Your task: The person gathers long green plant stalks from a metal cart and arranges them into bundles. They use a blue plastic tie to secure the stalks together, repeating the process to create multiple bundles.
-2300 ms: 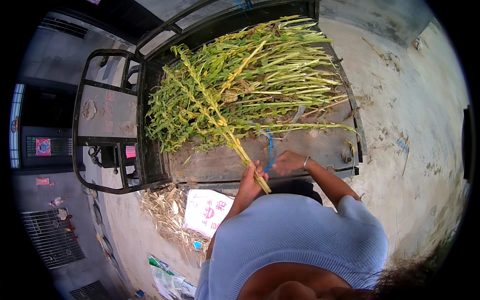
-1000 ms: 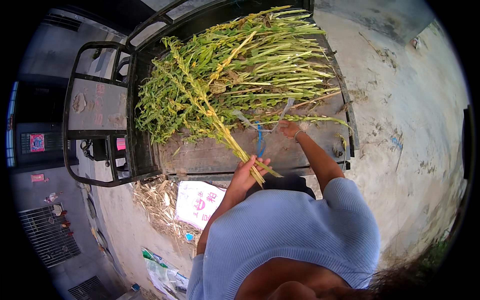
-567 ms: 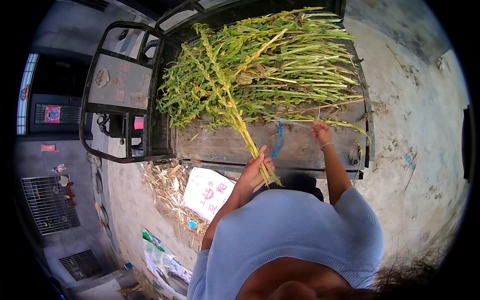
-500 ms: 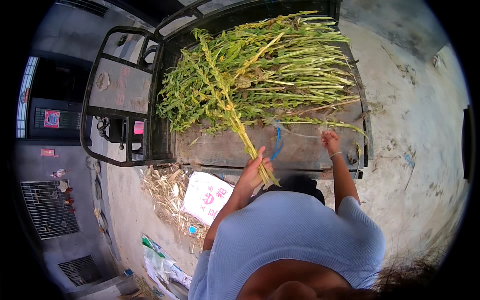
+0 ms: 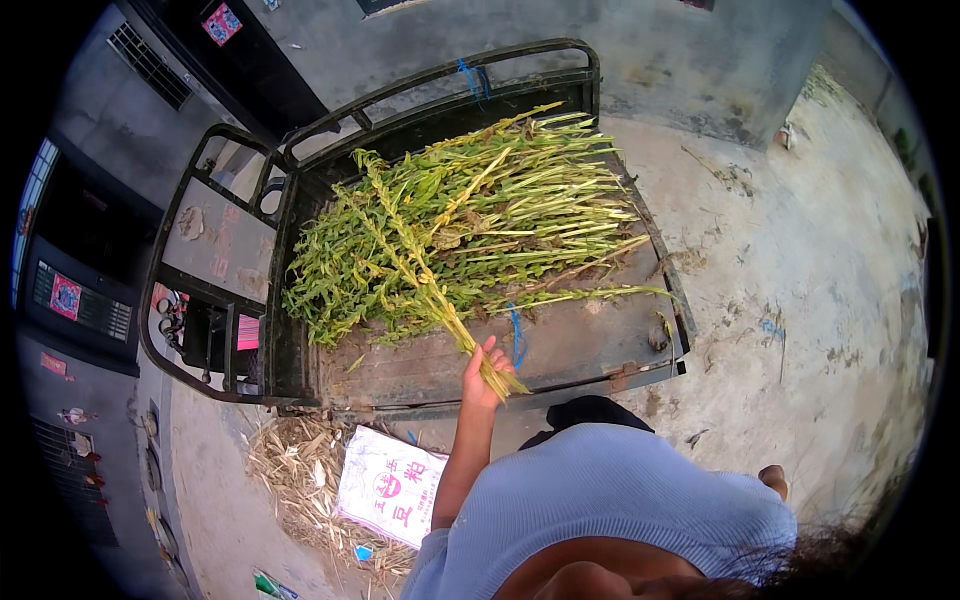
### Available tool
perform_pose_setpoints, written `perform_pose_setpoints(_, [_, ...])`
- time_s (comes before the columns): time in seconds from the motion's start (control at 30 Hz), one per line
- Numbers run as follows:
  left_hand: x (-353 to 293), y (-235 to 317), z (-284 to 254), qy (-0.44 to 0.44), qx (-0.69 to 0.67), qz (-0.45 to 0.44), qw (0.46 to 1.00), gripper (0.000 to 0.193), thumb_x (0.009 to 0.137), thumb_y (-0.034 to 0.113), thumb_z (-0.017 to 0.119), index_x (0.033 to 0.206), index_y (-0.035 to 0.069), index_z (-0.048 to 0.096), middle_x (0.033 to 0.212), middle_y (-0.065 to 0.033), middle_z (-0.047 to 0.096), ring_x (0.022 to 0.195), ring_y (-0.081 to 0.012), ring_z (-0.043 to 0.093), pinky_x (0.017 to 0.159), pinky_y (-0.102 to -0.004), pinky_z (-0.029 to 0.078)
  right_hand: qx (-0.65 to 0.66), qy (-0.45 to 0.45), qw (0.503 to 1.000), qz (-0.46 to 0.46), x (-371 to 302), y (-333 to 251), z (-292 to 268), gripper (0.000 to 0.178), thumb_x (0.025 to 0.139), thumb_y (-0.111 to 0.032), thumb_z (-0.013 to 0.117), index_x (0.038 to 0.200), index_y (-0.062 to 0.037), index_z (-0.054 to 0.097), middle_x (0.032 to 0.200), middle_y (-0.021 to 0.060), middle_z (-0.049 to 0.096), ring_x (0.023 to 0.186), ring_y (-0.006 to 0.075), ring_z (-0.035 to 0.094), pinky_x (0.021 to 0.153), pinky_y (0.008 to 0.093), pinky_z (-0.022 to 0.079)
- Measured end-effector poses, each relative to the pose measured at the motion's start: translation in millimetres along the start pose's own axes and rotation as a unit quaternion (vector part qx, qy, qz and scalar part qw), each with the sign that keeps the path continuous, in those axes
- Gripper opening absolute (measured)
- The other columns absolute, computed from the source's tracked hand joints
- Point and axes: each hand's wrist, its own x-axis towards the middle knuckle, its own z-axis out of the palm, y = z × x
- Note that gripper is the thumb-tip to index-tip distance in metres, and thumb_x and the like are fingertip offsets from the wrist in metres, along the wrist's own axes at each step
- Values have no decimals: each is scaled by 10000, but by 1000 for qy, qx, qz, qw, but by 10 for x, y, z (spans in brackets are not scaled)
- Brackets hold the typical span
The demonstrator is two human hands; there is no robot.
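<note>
Your left hand (image 5: pixel 484 372) has its fingers wrapped around the near ends of a stalk bundle (image 5: pixel 446 318), which slants far and left over a leafy pile (image 5: pixel 540 205) on the cart bed (image 5: pixel 425 375) (your right hand's fingers, I cannot tell).

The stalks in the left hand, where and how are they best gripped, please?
Probably the bare lower part of the stalks, where the left hand grips them, from the person's side: there they form a narrow bunch angled toward the person, while their bushy far ends reach over the pile.
</note>
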Motion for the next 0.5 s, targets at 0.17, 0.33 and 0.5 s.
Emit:
perform_pose_setpoints(0.17, [14, 1, -63, 31, -35, -7, 999, 224, 871, 257, 499, 1035, 107, 532, 622, 30, 362, 531, -92, 350, 535, -258, 318, 7, 107, 987, -121, 125, -1061, -1009, 239, 713, -134, 583, 923, -35, 637, 1053, 148, 589, 984, 200, 578, 811, 293, 464])
perform_pose_setpoints(0.33, [4, 107, 111, 111, 38, -14, 993, 186, 857, 206, 533, 1007, 99, 511, 559, 45, 346, 455, -75, 304, 463, -227, 275, 181, 425, 703, -541, -1273, -3899, -2885, 172, 666, -138, 561, 795, -37, 616, 834, 180, 611, 810, 330, 582, 744, 375, 474])
perform_pose_setpoints(0.5, [-122, 166, 279, 157, 93, 14, 983, 197, 858, 191, 531, 1024, 91, 503, 537, 53, 308, 437, -68, 280, 432, -222, 256, 87, 508, 507, -690, -3708, -5863, -4406, 281, 722, -33, 541, 1002, -39, 528, 963, 157, 541, 878, 311, 548, 712, 386, 496])
